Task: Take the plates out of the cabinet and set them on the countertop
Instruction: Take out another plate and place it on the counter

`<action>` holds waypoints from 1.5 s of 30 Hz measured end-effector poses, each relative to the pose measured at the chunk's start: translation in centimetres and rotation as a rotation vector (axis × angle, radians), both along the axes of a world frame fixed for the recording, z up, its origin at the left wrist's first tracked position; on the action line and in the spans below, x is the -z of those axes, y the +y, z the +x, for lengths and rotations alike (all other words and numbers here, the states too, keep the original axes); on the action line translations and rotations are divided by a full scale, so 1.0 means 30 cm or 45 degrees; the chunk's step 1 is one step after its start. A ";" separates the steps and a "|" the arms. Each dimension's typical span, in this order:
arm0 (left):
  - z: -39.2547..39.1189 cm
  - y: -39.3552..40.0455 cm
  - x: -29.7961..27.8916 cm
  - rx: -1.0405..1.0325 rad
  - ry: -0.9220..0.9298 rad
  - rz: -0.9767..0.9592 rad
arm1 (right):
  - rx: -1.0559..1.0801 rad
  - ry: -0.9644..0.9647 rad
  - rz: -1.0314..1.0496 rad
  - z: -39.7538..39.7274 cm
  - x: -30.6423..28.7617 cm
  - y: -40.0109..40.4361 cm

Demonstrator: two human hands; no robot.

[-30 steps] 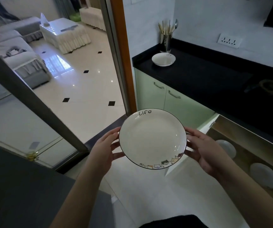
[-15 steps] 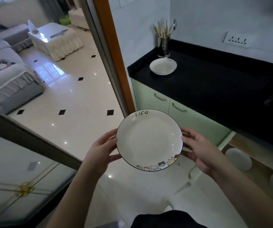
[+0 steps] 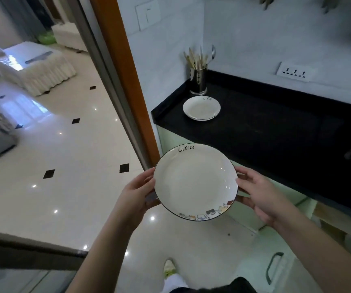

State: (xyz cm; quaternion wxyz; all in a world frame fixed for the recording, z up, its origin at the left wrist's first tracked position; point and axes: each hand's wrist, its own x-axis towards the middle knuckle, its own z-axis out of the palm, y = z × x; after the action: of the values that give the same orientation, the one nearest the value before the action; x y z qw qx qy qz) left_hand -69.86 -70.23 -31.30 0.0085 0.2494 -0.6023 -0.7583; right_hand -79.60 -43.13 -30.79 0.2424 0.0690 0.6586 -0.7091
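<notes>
Both hands are gripping one white plate (image 3: 194,181) by its opposite edges, the left hand (image 3: 137,192) pinching the left rim and the right hand (image 3: 259,194) pinching the right rim, holding it in the air in front of the black countertop (image 3: 276,127). A second plate (image 3: 201,108) is already sitting on that countertop near its left end, just beside a metal utensil holder (image 3: 198,81) that's standing in the corner.
</notes>
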 end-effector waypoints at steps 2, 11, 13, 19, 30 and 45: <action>-0.080 -0.057 -0.009 0.032 0.003 0.041 | 0.065 0.009 0.011 -0.038 -0.004 -0.047; -0.433 -0.192 -0.045 0.188 -0.033 0.075 | 0.351 0.015 -0.018 -0.175 0.007 -0.160; -0.521 -0.177 -0.039 0.266 -0.049 0.087 | 0.406 0.015 -0.001 -0.213 0.012 -0.136; -0.808 -0.076 0.033 0.483 -0.107 0.059 | 0.536 0.013 0.013 -0.367 0.056 -0.011; -1.376 0.184 0.228 0.688 -0.128 0.042 | 0.655 -0.095 0.100 -0.823 0.261 0.251; -1.789 0.393 0.512 0.714 -0.378 -0.222 | 0.611 -0.270 0.461 -1.187 0.475 0.365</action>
State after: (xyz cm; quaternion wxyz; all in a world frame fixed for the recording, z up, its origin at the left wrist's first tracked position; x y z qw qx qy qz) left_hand -123.51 -58.43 -46.64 -0.2673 0.1798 -0.7048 -0.6321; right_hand -115.21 -32.17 -45.05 0.1191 0.3379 0.7100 -0.6062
